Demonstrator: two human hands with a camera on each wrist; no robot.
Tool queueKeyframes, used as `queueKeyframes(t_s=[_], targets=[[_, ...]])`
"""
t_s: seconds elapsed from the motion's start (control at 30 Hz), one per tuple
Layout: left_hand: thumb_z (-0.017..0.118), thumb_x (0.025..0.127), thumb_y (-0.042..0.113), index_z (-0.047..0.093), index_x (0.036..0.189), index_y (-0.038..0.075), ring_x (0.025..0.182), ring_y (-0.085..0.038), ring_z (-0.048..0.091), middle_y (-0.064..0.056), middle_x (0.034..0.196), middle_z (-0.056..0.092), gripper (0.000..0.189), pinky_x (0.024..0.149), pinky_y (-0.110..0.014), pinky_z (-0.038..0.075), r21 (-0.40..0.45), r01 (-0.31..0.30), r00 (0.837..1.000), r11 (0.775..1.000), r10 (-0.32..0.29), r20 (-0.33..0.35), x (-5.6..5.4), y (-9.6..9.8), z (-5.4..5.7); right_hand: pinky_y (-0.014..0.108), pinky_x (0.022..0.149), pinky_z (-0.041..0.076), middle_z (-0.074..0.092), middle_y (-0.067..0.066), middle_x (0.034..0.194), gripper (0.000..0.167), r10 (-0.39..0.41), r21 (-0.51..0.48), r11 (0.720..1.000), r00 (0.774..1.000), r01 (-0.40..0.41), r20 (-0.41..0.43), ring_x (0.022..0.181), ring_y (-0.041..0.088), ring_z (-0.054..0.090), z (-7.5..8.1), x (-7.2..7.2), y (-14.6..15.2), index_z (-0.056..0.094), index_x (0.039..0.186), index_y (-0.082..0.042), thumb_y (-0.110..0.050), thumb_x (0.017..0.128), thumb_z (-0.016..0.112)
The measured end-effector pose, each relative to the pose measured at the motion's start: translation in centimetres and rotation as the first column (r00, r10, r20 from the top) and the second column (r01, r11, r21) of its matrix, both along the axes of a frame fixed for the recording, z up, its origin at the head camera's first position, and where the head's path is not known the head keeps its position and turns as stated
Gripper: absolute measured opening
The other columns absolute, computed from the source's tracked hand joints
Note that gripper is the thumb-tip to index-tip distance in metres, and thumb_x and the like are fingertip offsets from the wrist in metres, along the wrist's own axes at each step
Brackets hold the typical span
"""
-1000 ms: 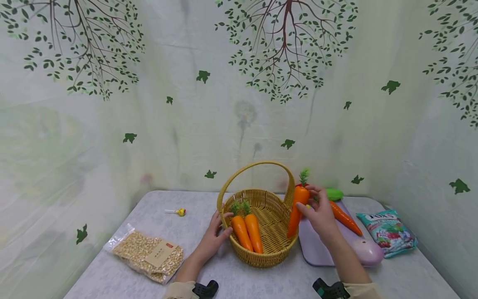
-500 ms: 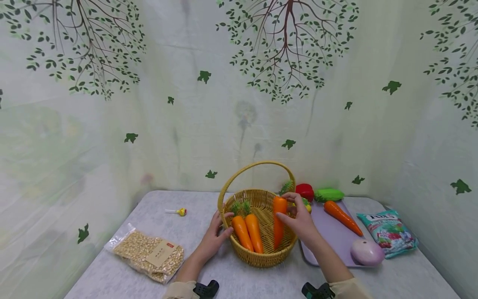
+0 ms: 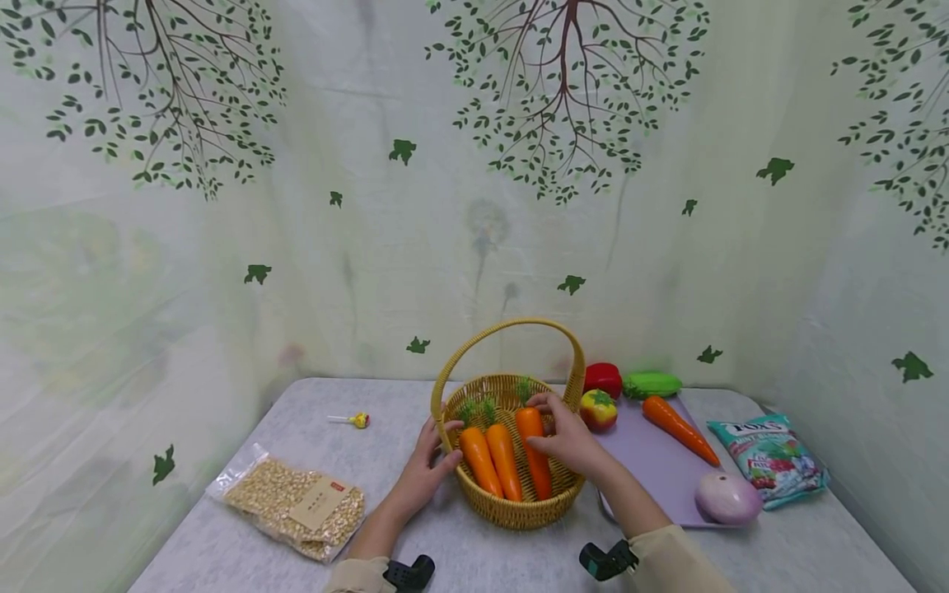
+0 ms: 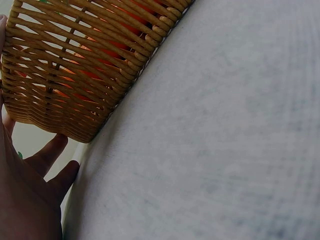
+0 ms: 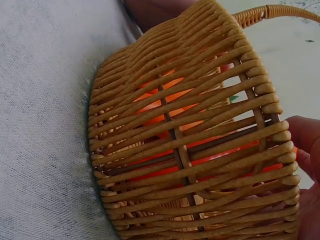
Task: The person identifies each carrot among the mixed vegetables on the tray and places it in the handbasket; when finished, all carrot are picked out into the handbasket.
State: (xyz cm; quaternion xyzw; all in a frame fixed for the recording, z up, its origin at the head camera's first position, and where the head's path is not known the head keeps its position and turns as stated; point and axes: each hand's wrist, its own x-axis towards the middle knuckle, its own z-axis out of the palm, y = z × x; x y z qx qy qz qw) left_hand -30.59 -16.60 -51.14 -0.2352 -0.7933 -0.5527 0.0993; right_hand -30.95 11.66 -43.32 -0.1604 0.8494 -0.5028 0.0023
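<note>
My right hand (image 3: 571, 435) pinches an orange toy carrot (image 3: 530, 424) with a green leafy top, inside the round wicker basket (image 3: 511, 517). Two other carrots (image 3: 492, 461) lie side by side just left of it, tips toward me. My left hand (image 3: 423, 469) holds the basket's left side by the foot of its tall handle (image 3: 511, 322). Seen from the left wrist, the fingers of that hand (image 4: 30, 195) spread along the woven wall (image 4: 65, 75). In the right wrist view, the wall (image 5: 210, 110) hides most of the carrots, and my right hand (image 5: 307, 150) shows at the rim.
Right of the basket, a purple tray (image 3: 645, 453) bears a carrot (image 3: 678, 430), an onion (image 3: 728, 497) and a green vegetable (image 3: 652, 384). A red pepper (image 3: 604, 379) and a red-yellow fruit (image 3: 597, 410) sit nearby. A candy bag (image 3: 771, 461), oat bag (image 3: 292, 502) and lollipop (image 3: 352, 420) lie around.
My right hand has carried the carrot leftward from above the basket's right rim to beside the two carrots inside. My left hand has stayed at the basket.
</note>
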Motion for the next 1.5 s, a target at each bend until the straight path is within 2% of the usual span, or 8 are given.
queueKeyframes(t_s=[0.3,0.6,0.67,0.77,0.9,1.0,1.23,1.5], targets=[[0.059,0.099,0.013,0.051,0.143,0.021,0.153,-0.039,0.02,-0.009,0.17,0.008,0.045,0.113,-0.066,0.03,-0.016,-0.006,1.0,1.0,0.006,0.031,-0.2,-0.1,0.1,0.041,0.074,0.058,0.054,0.016,0.138,0.048,-0.015,0.016,1.0,0.99,0.013,0.141,0.093,0.021,0.061,0.2,-0.7,-0.5,0.051,0.13,-0.014,-0.006,0.088,0.072],[0.058,0.099,0.013,0.051,0.142,0.021,0.152,-0.04,0.022,-0.005,0.17,0.008,0.044,0.113,-0.067,0.029,-0.004,0.002,1.0,1.0,-0.002,0.022,-0.2,0.0,0.1,0.034,0.072,0.059,0.055,0.018,0.136,0.054,-0.023,0.116,0.993,0.986,0.004,0.163,0.095,0.021,0.062,-0.2,-1.2,-1.2,0.051,0.135,-0.007,-0.004,0.086,0.074],[0.059,0.099,0.013,0.052,0.142,0.019,0.152,-0.04,0.024,-0.004,0.17,0.009,0.044,0.113,-0.067,0.029,-0.003,-0.003,1.0,1.0,0.003,0.016,-0.1,0.1,0.2,0.036,0.072,0.059,0.056,0.019,0.136,0.057,-0.013,0.157,0.987,0.989,-0.009,0.144,0.096,0.023,0.063,-0.2,-1.2,-1.3,0.051,0.137,-0.006,-0.004,0.085,0.074],[0.058,0.099,0.013,0.051,0.142,0.014,0.15,-0.042,0.026,-0.006,0.17,0.009,0.044,0.112,-0.069,0.028,0.002,-0.011,1.0,1.0,0.011,0.01,0.0,0.3,0.5,0.043,0.084,0.057,0.057,0.017,0.137,0.059,-0.001,0.251,0.968,0.997,-0.018,0.076,0.106,0.026,0.062,-0.2,-1.2,-1.4,0.052,0.139,-0.005,-0.007,0.084,0.076],[0.058,0.099,0.012,0.049,0.144,0.006,0.151,-0.045,0.021,-0.012,0.169,0.007,0.046,0.112,-0.07,0.027,0.004,-0.007,1.0,1.0,0.007,0.024,0.5,0.6,1.2,0.053,0.104,0.046,0.058,0.017,0.139,0.061,0.03,0.347,0.938,1.0,-0.026,-0.007,0.122,0.031,0.057,-0.3,-1.1,-1.5,0.053,0.141,-0.003,-0.009,0.084,0.076],[0.058,0.099,0.01,0.048,0.144,0.004,0.152,-0.046,0.018,-0.015,0.169,0.006,0.047,0.112,-0.071,0.026,0.006,-0.005,1.0,1.0,0.005,0.028,0.5,0.6,1.3,0.055,0.109,0.042,0.057,0.019,0.141,0.063,0.06,0.369,0.928,0.997,-0.041,-0.039,0.129,0.036,0.053,-0.4,-0.9,-1.6,0.052,0.142,-0.002,-0.009,0.084,0.076],[0.059,0.1,0.015,0.05,0.144,0.017,0.154,-0.037,0.018,-0.006,0.17,0.008,0.045,0.115,-0.066,0.027,-0.012,-0.008,0.999,1.0,0.009,0.044,0.1,0.2,0.5,0.057,0.107,0.043,0.056,0.021,0.139,0.055,0.066,0.368,0.929,0.995,-0.032,-0.081,0.126,0.038,0.055,-0.6,-0.3,-1.5,0.056,0.139,-0.003,-0.015,0.088,0.074],[0.058,0.101,0.018,0.049,0.145,0.017,0.153,-0.039,0.022,-0.008,0.17,0.007,0.045,0.113,-0.066,0.029,-0.034,-0.006,0.999,0.999,0.008,0.038,0.0,0.0,0.1,0.053,0.101,0.048,0.064,0.014,0.127,0.032,0.031,0.297,0.955,0.982,0.027,-0.188,0.118,0.033,0.06,-0.9,0.3,-1.5,0.066,0.123,-0.006,-0.011,0.091,0.068]])
